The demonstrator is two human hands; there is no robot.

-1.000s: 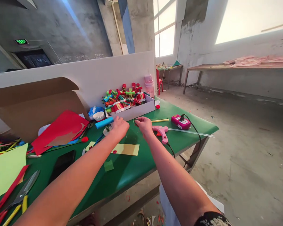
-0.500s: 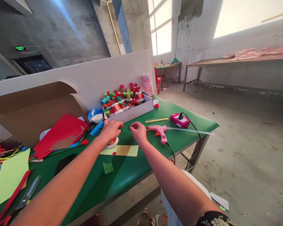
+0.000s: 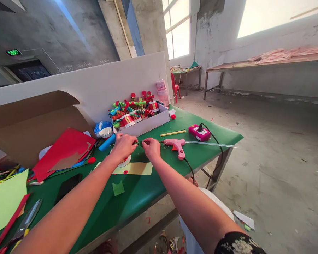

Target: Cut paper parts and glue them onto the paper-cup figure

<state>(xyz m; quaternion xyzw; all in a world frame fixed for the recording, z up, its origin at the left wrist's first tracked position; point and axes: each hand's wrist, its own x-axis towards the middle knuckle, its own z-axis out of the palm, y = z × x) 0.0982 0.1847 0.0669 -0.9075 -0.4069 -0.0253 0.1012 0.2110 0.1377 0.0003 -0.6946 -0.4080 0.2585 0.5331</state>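
My left hand [image 3: 124, 145] is closed over a small red and white paper cup [image 3: 125, 161] held just above the green table [image 3: 137, 194]. My right hand [image 3: 151, 148] pinches a thin dark pipe cleaner [image 3: 138, 143] that runs between both hands. A pale yellow paper strip [image 3: 134, 168] lies under the hands. A pink glue gun [image 3: 176, 145] rests just right of my right hand. A blue foam tube [image 3: 106, 142] lies left of my left hand.
A white box [image 3: 145, 125] of finished red and green figures stands behind the hands. A pink power strip [image 3: 199, 132], yellow stick [image 3: 173, 133], red paper sheets [image 3: 62, 150], open cardboard box [image 3: 34, 123], black phone [image 3: 67, 185] and scissors [image 3: 25, 220] also share the table.
Both hands drew back toward me from near the white box and came close together. My left hand picked up the small cup; my right hand now pinches the pipe cleaner.
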